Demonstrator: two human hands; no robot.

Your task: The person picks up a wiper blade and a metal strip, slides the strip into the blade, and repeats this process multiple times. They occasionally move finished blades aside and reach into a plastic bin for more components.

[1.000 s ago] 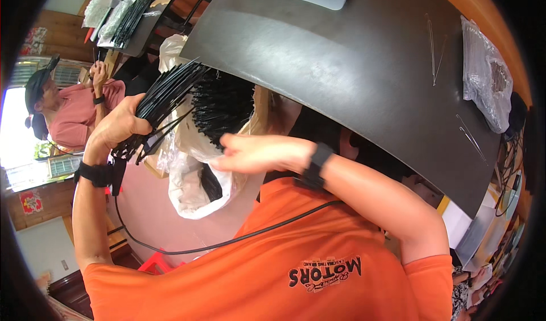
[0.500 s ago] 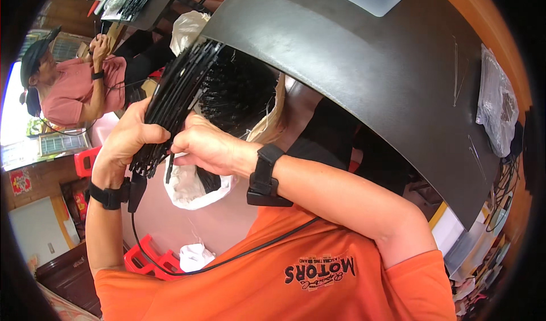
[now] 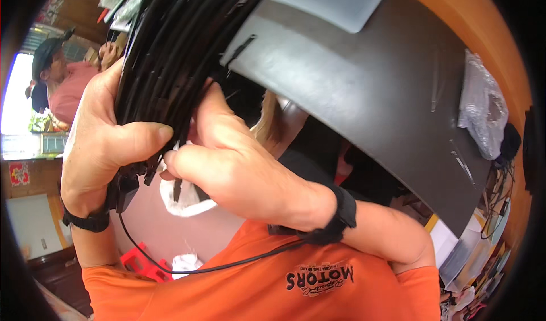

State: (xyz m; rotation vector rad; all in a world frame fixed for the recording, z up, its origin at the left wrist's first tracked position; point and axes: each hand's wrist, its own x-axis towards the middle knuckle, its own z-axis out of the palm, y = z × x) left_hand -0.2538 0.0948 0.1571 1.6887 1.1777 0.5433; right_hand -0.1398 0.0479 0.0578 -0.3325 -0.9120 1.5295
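Observation:
A thick bundle of thin black strips (image 3: 176, 48) rises close in front of me, fanned toward the upper edge. My left hand (image 3: 99, 139) is wrapped round its lower part, thumb pressed across the front. From the right, my right hand (image 3: 239, 173) is closed at the bundle's lower end, thumb and fingers pinched on a black strip (image 3: 177, 190) whose end pokes out below. Its other fingertips are hidden behind the bundle. Black straps with small boxes circle both my wrists. Behind the hands, an open sack (image 3: 268, 122) is partly covered.
A dark grey table (image 3: 352, 76) curves along the right, bearing a translucent tub (image 3: 335, 5) and a crumpled clear plastic bag (image 3: 483, 105). Below the hands are a white bag (image 3: 187, 207) and a red stool (image 3: 139, 261). Another person (image 3: 77, 85) sits at the far left.
The bundle and both hands have come up much closer to the camera, covering most of the sack. My left hand keeps its hold; my right hand stays at the lower end.

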